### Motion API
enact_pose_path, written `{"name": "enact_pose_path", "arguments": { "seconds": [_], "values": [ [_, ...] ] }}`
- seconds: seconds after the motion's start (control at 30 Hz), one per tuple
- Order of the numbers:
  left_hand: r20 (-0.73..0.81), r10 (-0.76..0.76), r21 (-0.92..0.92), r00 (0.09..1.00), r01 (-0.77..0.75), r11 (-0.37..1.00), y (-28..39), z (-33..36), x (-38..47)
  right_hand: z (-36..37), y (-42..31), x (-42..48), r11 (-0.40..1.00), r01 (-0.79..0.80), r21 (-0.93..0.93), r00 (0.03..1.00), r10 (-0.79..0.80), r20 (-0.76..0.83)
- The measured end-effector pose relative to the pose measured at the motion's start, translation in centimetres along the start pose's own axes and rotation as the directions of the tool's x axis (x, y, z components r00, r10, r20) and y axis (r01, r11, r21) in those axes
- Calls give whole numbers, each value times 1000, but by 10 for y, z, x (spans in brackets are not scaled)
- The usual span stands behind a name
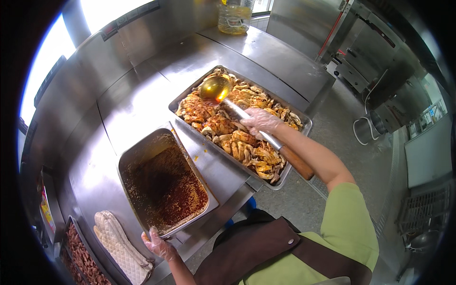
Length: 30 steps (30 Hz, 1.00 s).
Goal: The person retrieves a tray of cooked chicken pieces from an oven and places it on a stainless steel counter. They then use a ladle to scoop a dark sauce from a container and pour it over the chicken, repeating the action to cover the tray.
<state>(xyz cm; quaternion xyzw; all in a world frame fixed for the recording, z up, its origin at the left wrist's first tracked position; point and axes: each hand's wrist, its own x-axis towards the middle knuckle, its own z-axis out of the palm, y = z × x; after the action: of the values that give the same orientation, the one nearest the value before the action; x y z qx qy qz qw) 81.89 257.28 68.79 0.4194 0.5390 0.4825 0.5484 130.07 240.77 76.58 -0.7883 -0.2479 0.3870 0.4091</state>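
Observation:
My right hand, in a clear plastic glove, grips the metal shaft of a long ladle with a wooden handle end. The ladle's shiny bowl is over the far left part of a metal tray, with reddish oil at its lower edge. Pieces of cooked meat, apparently chicken, coated in red-orange seasoning fill this tray. My gloved left hand holds the near rim of a deep steel pan. Dark red chili oil with seeds or flakes lies inside it, and residue clings to its walls.
A quilted oven mitt lies left of the pan. Trays of reddish-brown meat pieces stand at the lower left. A plastic oil jug is at the back of the steel counter. The meat tray overhangs the counter's near right edge.

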Motion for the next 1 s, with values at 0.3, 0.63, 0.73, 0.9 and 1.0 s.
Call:
{"name": "enact_pose_path", "arguments": {
  "seconds": [0.3,0.63,0.73,0.9,1.0],
  "values": [
    [-50,91,73,995,-88,993,-8,-6,5,-88,64,2,947,-81,-309,946,-25,-323],
    [-23,95,180,995,-89,980,-8,-13,9,-126,99,-56,991,-132,-32,910,108,-401],
    [-10,63,174,998,-60,983,-14,-21,18,-124,104,-93,975,-182,126,898,217,-383],
    [105,180,309,978,-205,929,-17,-27,30,-111,110,-160,943,-185,278,903,274,-331],
    [27,76,231,997,-80,970,-12,-21,25,-93,108,-196,924,-210,319,893,314,-322]
  ]
}}
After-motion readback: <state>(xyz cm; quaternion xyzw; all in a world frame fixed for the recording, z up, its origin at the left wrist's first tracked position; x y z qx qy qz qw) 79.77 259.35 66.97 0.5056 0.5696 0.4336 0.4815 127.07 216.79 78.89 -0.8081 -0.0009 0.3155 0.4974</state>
